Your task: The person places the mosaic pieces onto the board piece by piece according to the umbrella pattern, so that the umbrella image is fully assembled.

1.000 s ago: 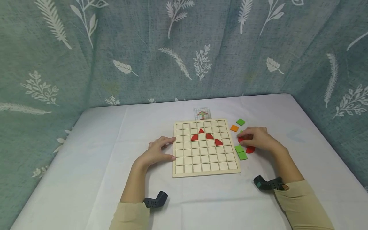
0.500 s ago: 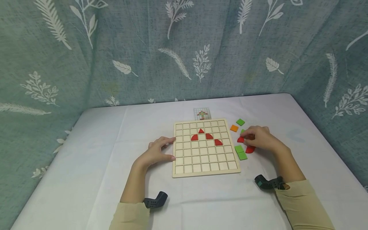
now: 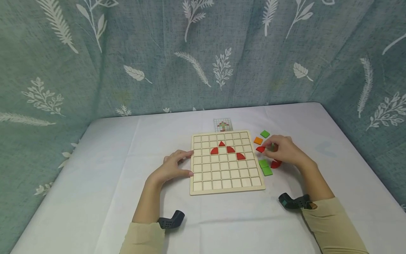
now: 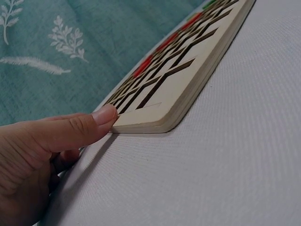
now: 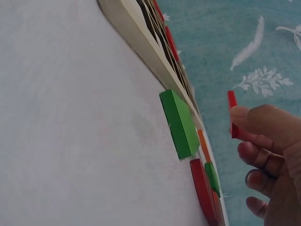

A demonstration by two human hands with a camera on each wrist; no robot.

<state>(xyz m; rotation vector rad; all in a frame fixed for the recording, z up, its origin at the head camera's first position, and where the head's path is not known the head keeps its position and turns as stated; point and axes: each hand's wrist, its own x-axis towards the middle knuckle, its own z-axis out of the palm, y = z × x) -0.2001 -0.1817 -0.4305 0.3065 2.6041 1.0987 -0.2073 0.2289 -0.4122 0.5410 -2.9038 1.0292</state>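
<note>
"What's nearest?"

"Tan sleeves (image 3: 143, 238) and black wrist cameras (image 3: 172, 220), on a white cloth (image 3: 228, 225)."

"And past those?"

"The left hand (image 3: 171, 167), its grip wide: thumb and fingertip touch the left edge of the grid board (image 3: 225, 165). Two green squares (image 3: 267, 171) crowd the right edge. A red patch (image 3: 276, 164) lies beside them, one piece or two, I can't tell."

"The right hand (image 3: 283, 150)?"

"Pinched narrow on a red piece (image 3: 260, 149), just beside the board's right edge."

"What hems it in?"

"The green squares on the near side, an orange square (image 3: 258, 140) just beyond, then a green tile (image 3: 265, 134). Farther, a picture card (image 3: 223, 124), then the leafy curtain (image 3: 203, 70)."
</note>
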